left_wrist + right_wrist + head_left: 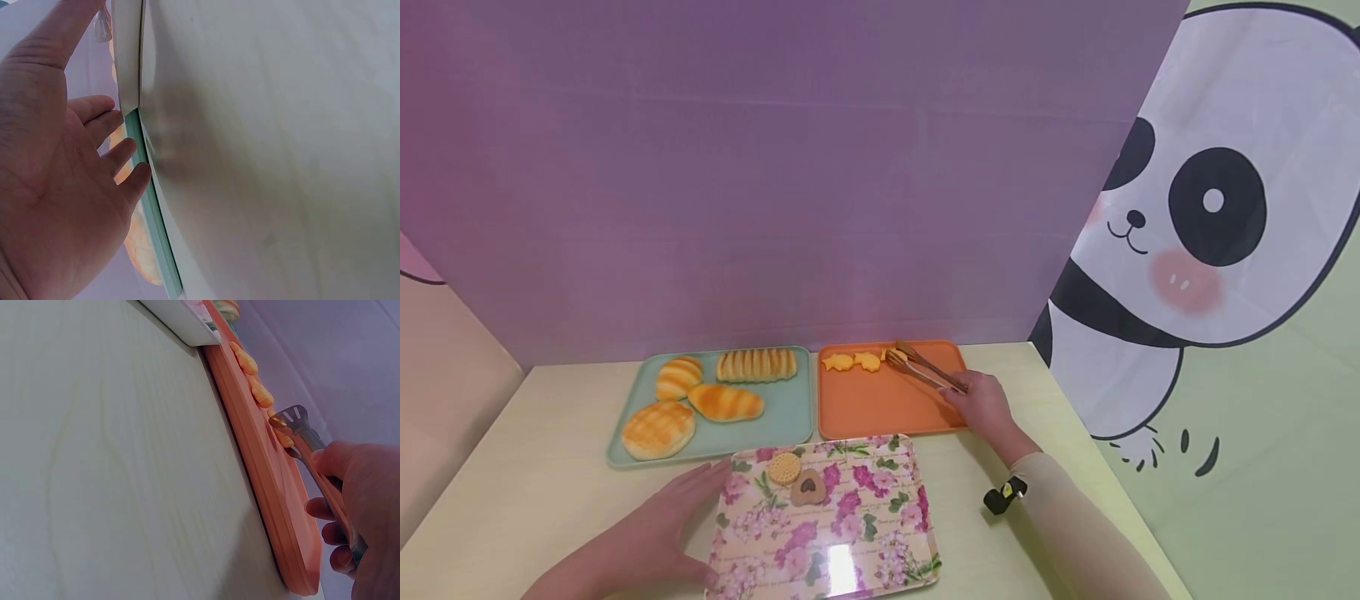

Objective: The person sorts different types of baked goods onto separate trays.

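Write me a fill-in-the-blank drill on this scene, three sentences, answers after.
1. The right hand holds ____ over the orange tray.
2. The bread rolls lie on the ____ tray.
3. The left hand rests against the ____ tray's edge.

Missing words: tongs; green; floral

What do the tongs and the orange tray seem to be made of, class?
The slotted tongs in the right hand look like metal with a coppery shine, going by the glints. The flat orange rectangular tray looks like matte plastic: even colour, smooth rounded rim, though melamine is possible.
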Demonstrator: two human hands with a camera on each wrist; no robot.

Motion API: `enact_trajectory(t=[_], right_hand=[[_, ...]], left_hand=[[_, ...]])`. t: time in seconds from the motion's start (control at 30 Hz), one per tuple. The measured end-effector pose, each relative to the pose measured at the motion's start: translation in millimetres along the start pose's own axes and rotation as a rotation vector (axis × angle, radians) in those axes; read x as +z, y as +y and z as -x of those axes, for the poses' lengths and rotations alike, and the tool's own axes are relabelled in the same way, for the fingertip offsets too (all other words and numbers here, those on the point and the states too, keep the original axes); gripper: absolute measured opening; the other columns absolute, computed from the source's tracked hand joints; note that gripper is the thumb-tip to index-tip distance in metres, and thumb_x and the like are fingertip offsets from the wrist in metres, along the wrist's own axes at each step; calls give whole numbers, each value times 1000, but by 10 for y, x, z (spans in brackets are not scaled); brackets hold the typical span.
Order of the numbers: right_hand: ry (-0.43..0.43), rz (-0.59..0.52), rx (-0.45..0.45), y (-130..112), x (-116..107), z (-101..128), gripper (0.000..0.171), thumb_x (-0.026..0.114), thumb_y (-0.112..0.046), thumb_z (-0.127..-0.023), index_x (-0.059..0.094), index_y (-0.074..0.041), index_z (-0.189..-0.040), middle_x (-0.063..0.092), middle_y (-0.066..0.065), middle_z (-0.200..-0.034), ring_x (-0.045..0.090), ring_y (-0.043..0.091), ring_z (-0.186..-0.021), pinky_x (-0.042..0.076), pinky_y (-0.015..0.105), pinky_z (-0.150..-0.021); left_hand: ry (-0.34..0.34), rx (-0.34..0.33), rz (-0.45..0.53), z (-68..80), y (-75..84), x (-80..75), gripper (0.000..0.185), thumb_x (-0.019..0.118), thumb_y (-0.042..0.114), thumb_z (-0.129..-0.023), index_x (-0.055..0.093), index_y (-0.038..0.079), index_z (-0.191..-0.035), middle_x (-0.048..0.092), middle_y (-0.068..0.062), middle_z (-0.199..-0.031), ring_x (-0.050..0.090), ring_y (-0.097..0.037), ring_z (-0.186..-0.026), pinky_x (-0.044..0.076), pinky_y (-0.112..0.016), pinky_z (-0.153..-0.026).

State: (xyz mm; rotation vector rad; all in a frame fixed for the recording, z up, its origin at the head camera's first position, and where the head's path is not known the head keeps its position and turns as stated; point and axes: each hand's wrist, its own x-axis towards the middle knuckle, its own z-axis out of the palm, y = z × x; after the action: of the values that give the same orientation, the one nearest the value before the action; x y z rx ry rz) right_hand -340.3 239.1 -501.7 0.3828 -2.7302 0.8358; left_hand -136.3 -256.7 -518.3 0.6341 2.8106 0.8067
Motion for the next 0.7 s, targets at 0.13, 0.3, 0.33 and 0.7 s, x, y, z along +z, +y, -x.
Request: enact_trajectory(t=[0.13,0.3,0.33,0.7], right_hand=[[-9,-8,6,-1,30,-4,28,87,-20,-97,85,-2,-119,81,8,-96,62,23,-77,51,33,-65],[-31,-30,53,-13,49,8,30,86,-21,-98,84,-2,-121,81,8,-98,60,23,-77,49,31,-62],[-33,-33,56,-15,51,8,30,86,-21,-98,84,-2,-121,81,9,-98,60,23,-77,49,31,-62],[-20,-87,116,4,79,23,44,90,-25,-94,80,1,-128,77,8,-97,63,24,-83,54,30,-64]], left_hand=[[-1,-6,6,6,6,-5,139,91,75,-63,38,3,-171,33,-21,-178,29,-57,-159,27,-78,-124],[22,10,-9,9,15,-3,139,90,75,-63,38,3,-170,34,-20,-177,30,-56,-159,28,-77,-124],[29,14,-15,12,19,-2,139,89,76,-63,39,2,-170,35,-20,-177,30,-56,-159,28,-76,-124],[22,5,-5,18,30,-4,139,91,73,-63,38,2,-170,34,-20,-177,30,-57,-159,28,-77,-124]])
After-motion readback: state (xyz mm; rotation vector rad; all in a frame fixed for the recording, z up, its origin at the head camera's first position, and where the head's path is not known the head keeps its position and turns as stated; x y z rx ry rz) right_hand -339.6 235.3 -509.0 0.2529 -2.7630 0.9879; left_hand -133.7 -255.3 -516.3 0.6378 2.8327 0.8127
